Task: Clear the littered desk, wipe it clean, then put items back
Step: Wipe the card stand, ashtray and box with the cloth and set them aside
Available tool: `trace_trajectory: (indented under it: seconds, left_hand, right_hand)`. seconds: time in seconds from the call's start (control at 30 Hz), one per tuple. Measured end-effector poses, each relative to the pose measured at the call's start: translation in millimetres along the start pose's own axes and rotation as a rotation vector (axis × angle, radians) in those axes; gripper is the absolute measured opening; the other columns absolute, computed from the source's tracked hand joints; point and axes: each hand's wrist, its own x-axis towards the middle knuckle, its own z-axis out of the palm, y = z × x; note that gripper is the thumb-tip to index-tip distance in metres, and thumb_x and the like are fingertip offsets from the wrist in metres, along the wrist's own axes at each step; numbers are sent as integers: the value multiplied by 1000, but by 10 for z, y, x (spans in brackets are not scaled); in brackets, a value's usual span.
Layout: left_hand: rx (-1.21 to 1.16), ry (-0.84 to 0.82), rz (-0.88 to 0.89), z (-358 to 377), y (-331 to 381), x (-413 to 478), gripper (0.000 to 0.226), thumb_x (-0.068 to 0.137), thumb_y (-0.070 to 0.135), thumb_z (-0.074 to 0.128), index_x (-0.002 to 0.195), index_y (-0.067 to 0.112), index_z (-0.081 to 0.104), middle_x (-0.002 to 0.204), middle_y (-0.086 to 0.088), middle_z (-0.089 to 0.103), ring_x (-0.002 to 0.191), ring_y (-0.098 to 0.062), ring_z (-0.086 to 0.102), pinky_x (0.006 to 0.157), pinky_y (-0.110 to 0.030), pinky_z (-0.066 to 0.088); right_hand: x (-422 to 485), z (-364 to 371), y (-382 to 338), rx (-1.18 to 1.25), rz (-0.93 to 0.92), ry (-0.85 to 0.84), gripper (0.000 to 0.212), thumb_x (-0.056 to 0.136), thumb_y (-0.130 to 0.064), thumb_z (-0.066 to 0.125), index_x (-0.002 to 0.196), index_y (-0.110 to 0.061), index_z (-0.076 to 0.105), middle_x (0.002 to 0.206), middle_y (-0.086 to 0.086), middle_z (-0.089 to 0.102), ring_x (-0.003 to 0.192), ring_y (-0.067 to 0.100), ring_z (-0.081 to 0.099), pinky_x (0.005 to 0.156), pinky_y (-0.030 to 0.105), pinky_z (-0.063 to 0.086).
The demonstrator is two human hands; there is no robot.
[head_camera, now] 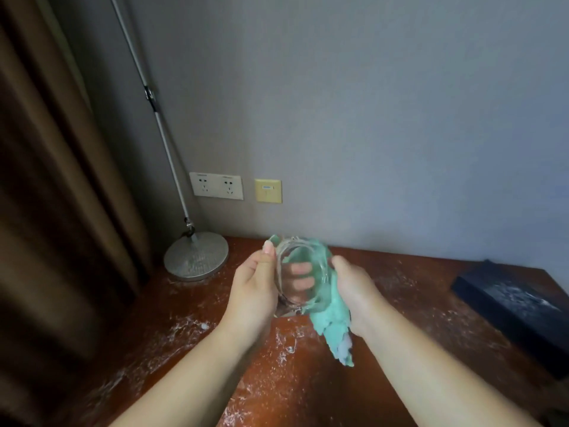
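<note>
My left hand (251, 288) grips a clear drinking glass (297, 274) held above the desk, thumb along its rim, mouth tilted toward me. Fingers show through the glass wall. My right hand (357, 291) holds a teal cloth (331, 322) against the glass's right side; the cloth wraps over the rim and hangs down below the hand. The reddish-brown wooden desk (415, 306) under both hands is strewn with white powder and crumbs.
A round metal lamp base (196, 256) with a slanted pole stands at the desk's back left corner. A dusty black flat box (517, 306) lies at the right edge. Wall sockets (216, 185) and a yellow plate (268, 191) sit above the desk; a brown curtain hangs left.
</note>
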Motion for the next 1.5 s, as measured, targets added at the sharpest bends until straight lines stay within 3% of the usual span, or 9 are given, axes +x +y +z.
trace_trajectory:
  seconds: [0.07,0.2,0.4,0.6,0.77,0.97,1.13,1.37,1.5]
  left_hand:
    - [6,64,20,41,47,42,41,98,37,32,91,5,56,73,-8,73,59,-16,69,43,-21,49]
    - [212,260,57,-21,-85,137,60,98,45,30,83,-5,60,75,-7,64,68,-14,59,63,-15,47]
    - [-73,249,-292,63,-148,219,50,96,55,30,111,19,62,92,-2,69,92,-18,64,92,-40,50]
    - [-650,-136,-573,49,8,154,51,78,64,46,68,15,51,63,-4,51,57,-18,55,63,-28,44]
    - [-687,-300,-598,-97,-8,182,48,72,54,48,86,10,60,87,-12,60,77,-26,59,74,-32,47]
    - [-639,-311,-655,-105,-152,157,46,72,51,49,93,12,62,103,-18,60,87,-33,60,84,-42,46]
    - [-784,-306,-488,-21,-174,51,27,64,39,72,63,12,74,68,-6,69,60,-17,69,55,-24,56]
    - [-731,-314,-534,27,-255,63,42,73,43,47,94,15,69,94,-9,65,84,-28,62,79,-36,45]
    - [-772,-283,-471,139,-265,23,34,67,35,47,81,11,65,82,-9,61,71,-24,60,75,-33,42]
  right_hand:
    - [-76,65,-23,334,192,-134,30,95,-23,43,78,-8,62,65,10,63,60,23,59,58,28,48]
    - [-78,58,-99,401,113,-237,30,92,-33,49,93,-10,68,80,9,70,72,22,67,64,30,50]
    - [-223,142,78,-110,-425,22,16,93,-34,54,83,-24,63,81,-7,69,72,5,64,65,24,50]
    - [-351,158,322,-647,-1013,-50,66,89,-67,31,84,-13,69,87,-4,56,77,11,54,65,24,42]
    - [-187,-142,274,-1011,-1374,93,36,82,-43,52,65,-15,68,81,-1,58,75,14,50,52,21,40]
    - [-80,-232,38,-948,-1221,542,32,75,-37,53,70,-14,73,75,6,62,61,26,60,48,23,40]
    - [-381,207,190,-932,-1336,74,35,83,-41,53,111,-27,69,107,0,51,92,21,55,72,30,48]
    - [-239,262,84,-991,-925,442,40,80,-45,43,96,-25,73,77,3,57,62,23,61,44,23,44]
    - [-265,122,23,-1147,-693,357,31,93,-40,44,111,-24,65,100,5,52,83,29,61,62,28,43]
